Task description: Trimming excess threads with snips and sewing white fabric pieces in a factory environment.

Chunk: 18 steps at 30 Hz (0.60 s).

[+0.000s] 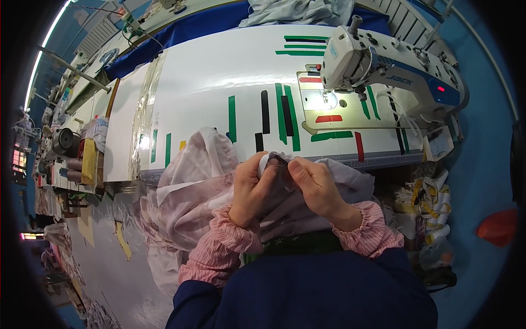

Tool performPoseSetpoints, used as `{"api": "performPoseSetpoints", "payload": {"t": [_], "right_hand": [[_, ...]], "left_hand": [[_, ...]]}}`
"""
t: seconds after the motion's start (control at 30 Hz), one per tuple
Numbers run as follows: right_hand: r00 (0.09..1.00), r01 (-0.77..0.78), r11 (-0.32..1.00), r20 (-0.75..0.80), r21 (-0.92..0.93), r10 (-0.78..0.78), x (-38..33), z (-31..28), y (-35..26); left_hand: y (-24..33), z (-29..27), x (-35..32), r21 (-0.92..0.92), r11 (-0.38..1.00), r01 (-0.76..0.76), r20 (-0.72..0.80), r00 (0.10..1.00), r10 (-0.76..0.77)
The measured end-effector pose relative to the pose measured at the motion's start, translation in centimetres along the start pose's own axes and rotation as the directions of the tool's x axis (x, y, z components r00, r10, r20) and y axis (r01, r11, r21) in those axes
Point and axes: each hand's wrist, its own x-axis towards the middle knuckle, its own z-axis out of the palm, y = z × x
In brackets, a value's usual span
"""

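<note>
A pale pink fabric piece (203,164) lies bunched over the table's front edge and across my lap. My left hand (251,186) is closed on a gathered part of it, thumb pressed against the fingers. Close beside it, my right hand (320,187) pinches the same part, with the thumb on top and the fingers curled out of sight. Between the fingertips shows a small dark object (278,159); its kind is too small to make out. A white fold sticks up by my left fingertips.
A white sewing machine (383,68), its lamp lit, stands at the right on the white table (192,71). Green, black and red tape strips mark the tabletop. Thread cones (74,170) sit at the left. Spools and scraps (435,208) hang at the lower right.
</note>
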Motion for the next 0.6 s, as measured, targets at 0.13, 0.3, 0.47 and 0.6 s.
{"api": "performPoseSetpoints", "payload": {"t": [0.13,0.3,0.47,0.6], "right_hand": [[0.998,-0.059,0.995,0.012,0.077,0.059,-0.1,0.1,0.1],[0.995,-0.097,0.987,0.018,0.127,0.095,0.0,0.4,0.4],[0.993,-0.116,0.974,0.016,0.195,0.115,0.1,0.9,0.2],[0.974,-0.189,0.937,-0.066,0.294,0.217,0.5,0.1,-0.3]], "left_hand": [[0.2,0.5,0.0,0.027,0.998,-0.051,-0.014,0.999,0.051],[0.3,0.8,-0.1,0.092,0.988,-0.127,-0.019,0.991,0.130],[-0.4,0.9,-0.3,0.262,0.945,-0.198,-0.036,0.976,0.214],[-0.9,1.8,-0.9,0.418,0.814,-0.404,0.178,0.915,0.363]]}}
